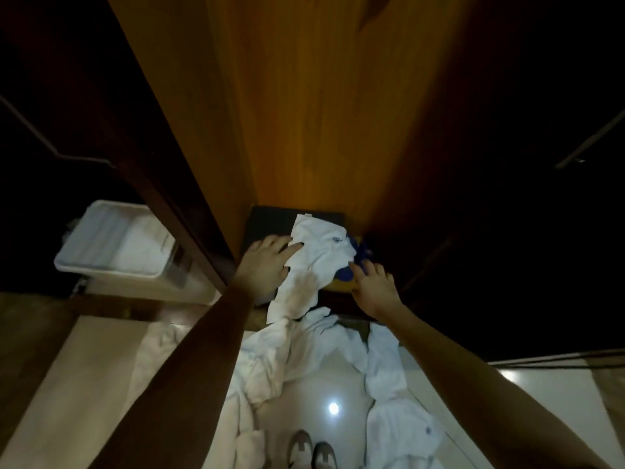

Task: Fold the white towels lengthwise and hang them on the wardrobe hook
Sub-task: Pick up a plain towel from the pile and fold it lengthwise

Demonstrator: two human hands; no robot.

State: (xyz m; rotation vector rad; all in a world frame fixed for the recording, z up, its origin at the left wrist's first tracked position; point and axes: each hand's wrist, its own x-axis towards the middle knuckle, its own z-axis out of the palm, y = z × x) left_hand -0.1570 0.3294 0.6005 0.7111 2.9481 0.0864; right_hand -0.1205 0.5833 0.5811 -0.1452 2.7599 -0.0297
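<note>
Far to my left a white bin sits low beside the wardrobe wall, with pale folded cloth inside it. Next comes my left hand, fingers spread flat and pressing on the near left edge of the white towel; its grip is wide and closed on nothing. The towel lies rumpled on a dark shelf at the bottom of the wardrobe, one end trailing over the front lip toward the floor, a small blue mark showing near its far corner. Just right of it something blue pokes out from underneath; I cannot tell what it is. My right hand hovers at the towel's right edge, fingers loosely apart, fingertips near or barely touching the cloth, holding nothing. On the shiny floor below lie more white towels in a loose heap in front of my shoes. This cloth looks light, soft and limp, so I judge it will sag anywhere I do not support it; pinching the two corners of one short end should let it hang straight for a lengthwise fold. I see no hook from here.
</note>
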